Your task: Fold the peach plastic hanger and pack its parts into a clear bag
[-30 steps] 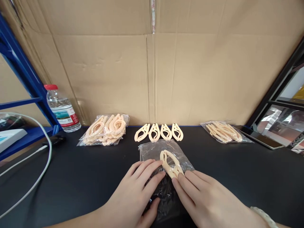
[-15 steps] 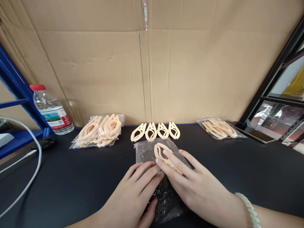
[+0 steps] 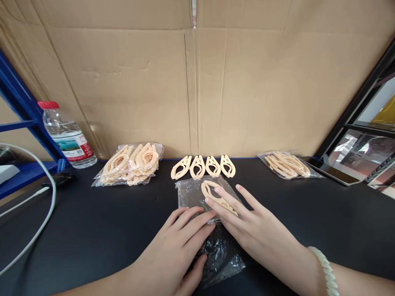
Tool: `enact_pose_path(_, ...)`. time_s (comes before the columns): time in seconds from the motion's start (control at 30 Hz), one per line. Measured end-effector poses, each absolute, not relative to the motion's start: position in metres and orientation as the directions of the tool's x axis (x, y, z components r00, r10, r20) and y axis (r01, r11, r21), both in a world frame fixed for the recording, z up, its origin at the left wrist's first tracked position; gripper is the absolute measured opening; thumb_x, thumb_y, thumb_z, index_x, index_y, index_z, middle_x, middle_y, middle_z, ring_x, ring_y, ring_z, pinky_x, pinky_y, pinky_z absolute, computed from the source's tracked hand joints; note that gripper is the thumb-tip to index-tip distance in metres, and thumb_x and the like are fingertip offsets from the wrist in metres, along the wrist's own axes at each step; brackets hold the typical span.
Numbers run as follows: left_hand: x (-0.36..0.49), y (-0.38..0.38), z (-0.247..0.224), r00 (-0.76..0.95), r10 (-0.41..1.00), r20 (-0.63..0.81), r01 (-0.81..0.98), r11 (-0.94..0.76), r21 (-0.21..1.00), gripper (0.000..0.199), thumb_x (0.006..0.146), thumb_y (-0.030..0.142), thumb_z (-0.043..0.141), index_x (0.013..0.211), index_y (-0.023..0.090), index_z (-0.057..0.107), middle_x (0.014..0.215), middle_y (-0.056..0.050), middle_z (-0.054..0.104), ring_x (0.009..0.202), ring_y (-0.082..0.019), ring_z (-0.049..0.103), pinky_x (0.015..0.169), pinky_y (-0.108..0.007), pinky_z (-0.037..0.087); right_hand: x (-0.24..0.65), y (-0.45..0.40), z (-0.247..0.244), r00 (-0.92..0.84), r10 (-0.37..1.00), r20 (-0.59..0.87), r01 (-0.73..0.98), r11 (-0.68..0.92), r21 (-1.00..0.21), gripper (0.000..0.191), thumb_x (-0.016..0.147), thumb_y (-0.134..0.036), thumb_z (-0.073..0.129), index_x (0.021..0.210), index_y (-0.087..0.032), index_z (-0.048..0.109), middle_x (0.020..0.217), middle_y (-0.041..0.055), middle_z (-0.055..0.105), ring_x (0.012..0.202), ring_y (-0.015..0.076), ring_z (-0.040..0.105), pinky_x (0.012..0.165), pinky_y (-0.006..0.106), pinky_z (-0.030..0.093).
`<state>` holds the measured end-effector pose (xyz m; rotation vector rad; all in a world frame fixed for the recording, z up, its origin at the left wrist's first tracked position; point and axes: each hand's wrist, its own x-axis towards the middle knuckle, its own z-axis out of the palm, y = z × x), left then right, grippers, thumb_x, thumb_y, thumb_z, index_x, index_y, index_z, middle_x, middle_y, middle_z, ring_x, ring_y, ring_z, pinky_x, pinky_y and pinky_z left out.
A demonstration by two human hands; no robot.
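While left hand (image 3: 182, 242) lies spread over bag (image 3: 190, 196), right hand (image 3: 257, 228) over hanger (image 3: 204, 189) | side packets (image 3: 160, 150) hold piled hangers (image 3: 286, 164)

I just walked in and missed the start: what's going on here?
A person's right hand lies spread over a beige leaf-shaped piece at a clear plastic bag on a black tabletop; I can't tell whether the piece is inside or on top. The left hand rests on the bag's nearer part. Behind, four similar beige pieces lie in a row, with a packed clear bag left and another packed bag right.
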<state>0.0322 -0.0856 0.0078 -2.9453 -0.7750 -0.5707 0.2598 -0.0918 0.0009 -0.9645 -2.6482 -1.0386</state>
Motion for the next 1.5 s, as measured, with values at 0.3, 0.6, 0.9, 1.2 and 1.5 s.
enact_pose_path(0.3, 0.033, -0.088, -0.001, 0.787, 0.491, 0.374, 0.484, -0.867, 0.121, 0.054, 0.082, 0.009, 0.049, 0.135, 0.019, 0.048, 0.144, -0.008, 0.050, 0.130, -0.030, 0.043, 0.108, -0.051, 0.038, 0.259, -0.087, 0.002, -0.778, 0.532, 0.334, 0.619, 0.563, 0.547, 0.050, 0.090, -0.009, 0.037, 0.138, -0.002, 0.048, 0.156, 0.0137, 0.030, 0.144, 0.0368, 0.019, 0.109, 0.059, 0.040)
enact_pose_path(0.6, 0.032, -0.084, 0.003, 0.820, 0.456, 0.348, 0.448, -0.888, 0.107, 0.055, 0.082, 0.010, 0.050, 0.137, 0.017, 0.047, 0.140, -0.010, 0.053, 0.131, -0.029, 0.044, 0.109, -0.050, 0.038, 0.262, -0.072, 0.014, -0.876, 0.368, 0.311, 0.481, 0.639, 0.600, 0.038, 0.097, -0.012, 0.039, 0.129, -0.002, 0.056, 0.146, 0.0135, 0.046, 0.140, 0.0316, 0.031, 0.112, 0.049, 0.038)
enact_pose_path(0.9, 0.034, -0.085, 0.006, 0.814, 0.444, 0.374, 0.437, -0.893, 0.107, 0.057, 0.084, 0.012, 0.050, 0.141, 0.018, 0.043, 0.130, -0.011, 0.060, 0.124, -0.028, 0.049, 0.107, -0.047, 0.040, 0.263, -0.074, 0.013, -0.927, 0.265, 0.266, 0.375, 0.698, 0.610, 0.033, 0.097, -0.013, 0.042, 0.122, -0.006, 0.063, 0.143, 0.0123, 0.049, 0.140, 0.0295, 0.032, 0.114, 0.051, 0.034)
enact_pose_path(1.2, 0.034, -0.085, 0.009, 0.824, 0.463, 0.325, 0.451, -0.885, 0.118, 0.054, 0.086, 0.013, 0.048, 0.140, 0.015, 0.043, 0.133, -0.012, 0.057, 0.120, -0.027, 0.050, 0.107, -0.046, 0.039, 0.264, -0.072, 0.013, -0.922, 0.247, 0.298, 0.383, 0.696, 0.607, 0.039, 0.096, -0.012, 0.041, 0.132, -0.010, 0.056, 0.151, 0.0086, 0.040, 0.141, 0.0252, 0.030, 0.114, 0.048, 0.034)
enact_pose_path(1.5, 0.032, -0.084, 0.002, 0.820, 0.454, 0.348, 0.445, -0.889, 0.110, 0.057, 0.084, 0.010, 0.049, 0.140, 0.016, 0.041, 0.139, -0.010, 0.054, 0.131, -0.028, 0.043, 0.110, -0.049, 0.036, 0.257, -0.081, 0.009, -0.842, 0.453, 0.293, 0.536, 0.642, 0.548, 0.042, 0.096, -0.013, 0.037, 0.134, -0.008, 0.053, 0.155, 0.0112, 0.032, 0.142, 0.0324, 0.027, 0.112, 0.054, 0.036)
